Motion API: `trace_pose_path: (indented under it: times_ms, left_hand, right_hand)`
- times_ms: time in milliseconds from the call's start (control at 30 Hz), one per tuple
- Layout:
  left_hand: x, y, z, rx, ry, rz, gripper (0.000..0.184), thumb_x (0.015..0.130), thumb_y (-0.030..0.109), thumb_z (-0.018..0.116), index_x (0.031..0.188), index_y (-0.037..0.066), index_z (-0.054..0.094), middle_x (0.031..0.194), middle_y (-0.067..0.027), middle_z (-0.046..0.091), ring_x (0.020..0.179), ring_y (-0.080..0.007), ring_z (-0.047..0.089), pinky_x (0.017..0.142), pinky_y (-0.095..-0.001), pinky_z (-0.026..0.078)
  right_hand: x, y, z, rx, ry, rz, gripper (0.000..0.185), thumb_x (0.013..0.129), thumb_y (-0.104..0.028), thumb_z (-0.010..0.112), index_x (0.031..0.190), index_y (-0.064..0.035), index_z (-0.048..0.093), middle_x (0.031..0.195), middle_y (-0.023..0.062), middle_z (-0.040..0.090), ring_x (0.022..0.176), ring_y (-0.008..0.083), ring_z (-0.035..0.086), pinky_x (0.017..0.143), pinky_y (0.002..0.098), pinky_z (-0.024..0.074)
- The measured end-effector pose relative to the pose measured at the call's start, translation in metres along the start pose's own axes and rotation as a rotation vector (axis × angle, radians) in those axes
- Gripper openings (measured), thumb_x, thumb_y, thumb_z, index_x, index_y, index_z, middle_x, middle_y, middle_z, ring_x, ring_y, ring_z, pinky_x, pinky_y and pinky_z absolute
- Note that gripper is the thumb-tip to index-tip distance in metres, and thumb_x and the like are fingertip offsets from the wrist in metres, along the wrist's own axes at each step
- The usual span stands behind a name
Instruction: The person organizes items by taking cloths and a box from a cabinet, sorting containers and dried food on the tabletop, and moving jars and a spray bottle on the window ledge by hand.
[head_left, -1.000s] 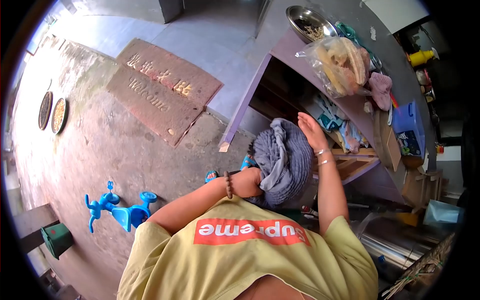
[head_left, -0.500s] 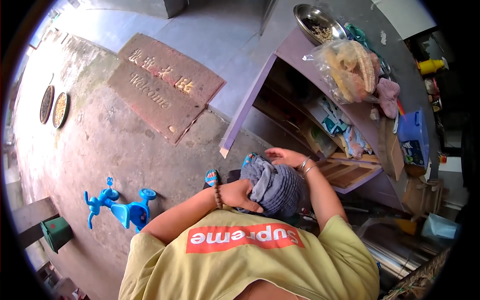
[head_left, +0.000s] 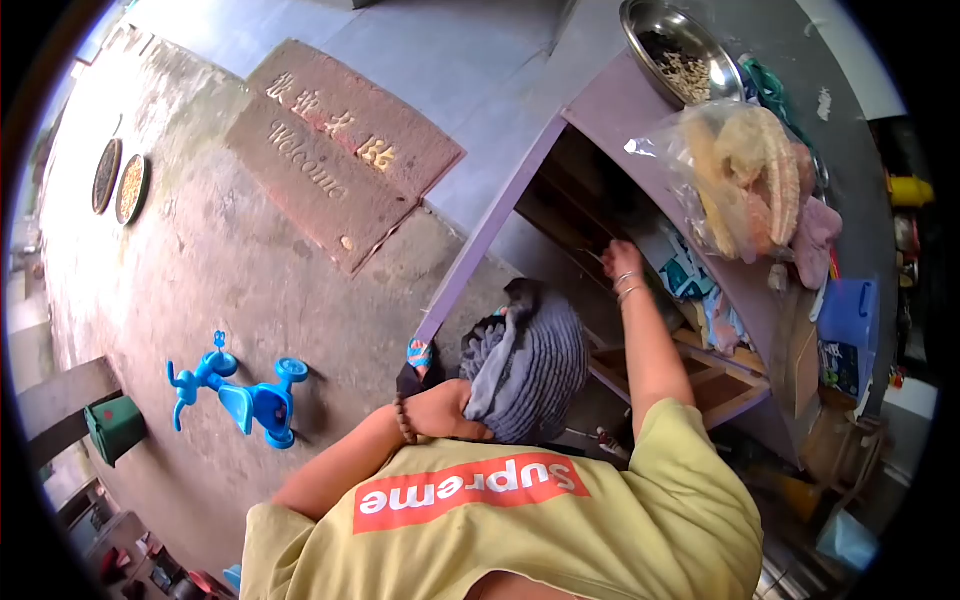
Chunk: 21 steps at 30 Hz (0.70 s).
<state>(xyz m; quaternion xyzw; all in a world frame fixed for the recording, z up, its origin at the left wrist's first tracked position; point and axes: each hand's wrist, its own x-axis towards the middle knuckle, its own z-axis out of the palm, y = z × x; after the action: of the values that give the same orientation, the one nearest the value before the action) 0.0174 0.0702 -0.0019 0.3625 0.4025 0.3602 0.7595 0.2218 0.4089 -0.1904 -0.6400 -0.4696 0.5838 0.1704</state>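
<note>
My left hand (head_left: 452,410), with a beaded bracelet, grips a bundled grey ribbed knitted garment (head_left: 545,375) close against my front. The bundle has a smooth darker band across it. My right hand (head_left: 622,260), wearing silver bangles, is stretched into the open purple cabinet (head_left: 500,205). Its fingers look curled; what they hold, if anything, is hidden. Folded cloths (head_left: 690,275) lie inside the cabinet, to the right of this hand. Below it is a wooden compartment frame (head_left: 735,395).
On the cabinet top are a steel bowl (head_left: 715,50) with dark and pale pieces, a clear plastic bag (head_left: 745,180), a pink sock (head_left: 817,240) and a blue container (head_left: 850,320). A blue tricycle (head_left: 240,395) stands on the floor at left, near a welcome mat (head_left: 340,150).
My right hand has left the side of the knitted bundle and reached forward into the cabinet. My left hand keeps the bundle, which has turned and shifted slightly left.
</note>
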Motion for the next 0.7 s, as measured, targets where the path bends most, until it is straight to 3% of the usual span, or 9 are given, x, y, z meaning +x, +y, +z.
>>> trace_pose_path:
  times_ms: [67, 133, 167, 267, 400, 533, 600, 633, 700]
  left_hand:
    - [0.006, -0.004, 0.000, -0.066, 0.087, -0.007, 0.039, 0.070, 0.007, 0.065, 0.106, 0.000, 0.050, 0.097, -0.0043, 0.058, 0.088, -0.0120, 0.051, 0.080, -0.0267, 0.041]
    - [0.014, -0.015, -0.003, -0.121, 0.218, -0.127, 0.037, 0.071, 0.011, 0.065, 0.102, -0.002, 0.051, 0.095, -0.0069, 0.060, 0.088, -0.0119, 0.052, 0.081, -0.0263, 0.040]
    - [0.017, -0.017, -0.004, -0.132, 0.230, -0.138, 0.037, 0.071, 0.011, 0.065, 0.102, -0.002, 0.051, 0.095, -0.0069, 0.060, 0.088, -0.0119, 0.052, 0.081, -0.0263, 0.040]
    - [0.026, -0.022, -0.003, -0.144, 0.307, -0.212, 0.037, 0.071, 0.009, 0.065, 0.104, 0.000, 0.050, 0.096, -0.0039, 0.058, 0.088, -0.0104, 0.050, 0.080, -0.0257, 0.040]
    - [0.032, -0.026, -0.001, -0.180, 0.374, -0.235, 0.037, 0.072, 0.011, 0.064, 0.104, -0.001, 0.049, 0.097, -0.0048, 0.058, 0.088, -0.0112, 0.051, 0.080, -0.0259, 0.040]
    - [0.035, -0.027, 0.000, -0.305, 0.360, -0.235, 0.039, 0.073, 0.010, 0.064, 0.107, -0.001, 0.048, 0.100, -0.0050, 0.057, 0.092, -0.0119, 0.050, 0.083, -0.0263, 0.039]
    - [0.037, -0.031, 0.000, -0.386, 0.340, -0.213, 0.042, 0.073, 0.008, 0.063, 0.110, -0.001, 0.046, 0.104, -0.0052, 0.055, 0.095, -0.0128, 0.049, 0.086, -0.0273, 0.038]
    - [0.037, -0.028, -0.001, -0.378, 0.328, -0.210, 0.042, 0.073, 0.008, 0.063, 0.110, -0.001, 0.046, 0.104, -0.0052, 0.055, 0.095, -0.0128, 0.049, 0.086, -0.0273, 0.038]
    - [0.034, -0.021, -0.002, -0.291, 0.309, -0.236, 0.042, 0.073, 0.008, 0.062, 0.111, -0.001, 0.046, 0.105, -0.0055, 0.055, 0.095, -0.0134, 0.050, 0.087, -0.0277, 0.037]
  right_hand:
    - [0.051, 0.001, -0.017, -0.196, 0.212, -0.174, 0.034, 0.077, -0.029, 0.059, 0.099, -0.0066, 0.049, 0.068, 0.0024, 0.049, 0.050, 0.0100, 0.046, 0.038, 0.0216, 0.0358]
    - [0.085, -0.006, -0.027, -0.510, 0.336, -0.541, 0.064, 0.069, -0.031, 0.065, 0.118, -0.0011, 0.039, 0.107, 0.0173, 0.051, 0.097, 0.0295, 0.050, 0.080, 0.0338, 0.0423]
    - [0.096, -0.009, -0.030, -0.554, 0.347, -0.589, 0.070, 0.067, -0.030, 0.066, 0.121, 0.0019, 0.036, 0.123, 0.0216, 0.039, 0.116, 0.0312, 0.036, 0.096, 0.0318, 0.0281]
    - [0.125, -0.019, -0.031, -0.907, 0.292, -0.486, 0.062, 0.065, -0.017, 0.064, 0.119, 0.0028, 0.038, 0.120, 0.0183, 0.043, 0.112, 0.0294, 0.040, 0.094, 0.0317, 0.0311]
    - [0.171, 0.010, -0.035, -1.020, 0.221, -0.429, 0.061, 0.065, -0.010, 0.062, 0.119, 0.0025, 0.037, 0.120, 0.0173, 0.043, 0.112, 0.0293, 0.038, 0.095, 0.0322, 0.0292]
    - [0.168, 0.023, -0.044, -0.580, 0.167, -0.464, 0.060, 0.064, -0.003, 0.060, 0.119, 0.0023, 0.037, 0.120, 0.0162, 0.042, 0.113, 0.0292, 0.037, 0.096, 0.0327, 0.0272]
    - [0.110, -0.005, -0.036, -0.213, 0.082, -0.351, 0.058, 0.062, 0.001, 0.055, 0.118, 0.0019, 0.038, 0.116, 0.0144, 0.045, 0.108, 0.0274, 0.040, 0.093, 0.0317, 0.0310]
    - [0.064, -0.023, -0.028, 0.148, -0.017, -0.232, 0.057, 0.060, 0.006, 0.050, 0.116, 0.0015, 0.040, 0.112, 0.0125, 0.047, 0.104, 0.0256, 0.044, 0.089, 0.0307, 0.0348]
    - [-0.015, -0.036, -0.031, 0.344, -0.174, -0.131, 0.055, 0.058, 0.010, 0.044, 0.113, 0.0008, 0.042, 0.105, 0.0077, 0.049, 0.095, 0.0199, 0.048, 0.082, 0.0271, 0.0396]
